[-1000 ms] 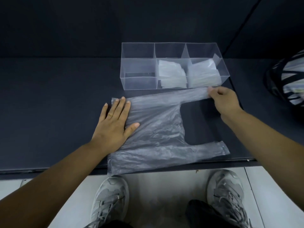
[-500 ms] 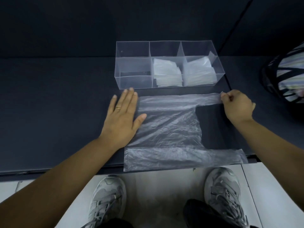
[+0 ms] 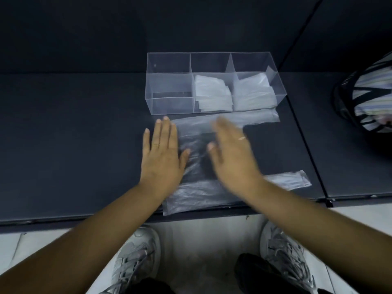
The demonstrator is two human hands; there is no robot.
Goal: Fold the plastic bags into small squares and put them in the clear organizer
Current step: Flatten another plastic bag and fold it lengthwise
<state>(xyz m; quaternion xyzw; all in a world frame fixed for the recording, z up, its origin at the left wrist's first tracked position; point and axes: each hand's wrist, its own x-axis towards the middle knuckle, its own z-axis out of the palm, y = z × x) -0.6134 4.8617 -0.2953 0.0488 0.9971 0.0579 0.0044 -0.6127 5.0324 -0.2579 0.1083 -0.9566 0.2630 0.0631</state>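
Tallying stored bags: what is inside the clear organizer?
In the clear organizer, a middle pile and a right pile of folded bags; the left compartment looks empty. Lower bags in each are covered, so counts are hidden.

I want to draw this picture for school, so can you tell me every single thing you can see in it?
clear organizer: 1, see-through, three compartments, back of the table
folded plastic bags: 2 stacks, whitish, middle compartment and right compartment
flat plastic bag: 1, see-through, spread on the table in front of the organizer
table: 1, dark, under everything
striped object: 1, black, white and pale blue, right edge, cut off
floor: pale, below the table's near edge
sneakers: 2, grey, on the floor
ring: 1, gold-looking, on the left hand
left hand: 1, flat, at the bag's left edge
right hand: 1, open, blurred, over the bag's middle
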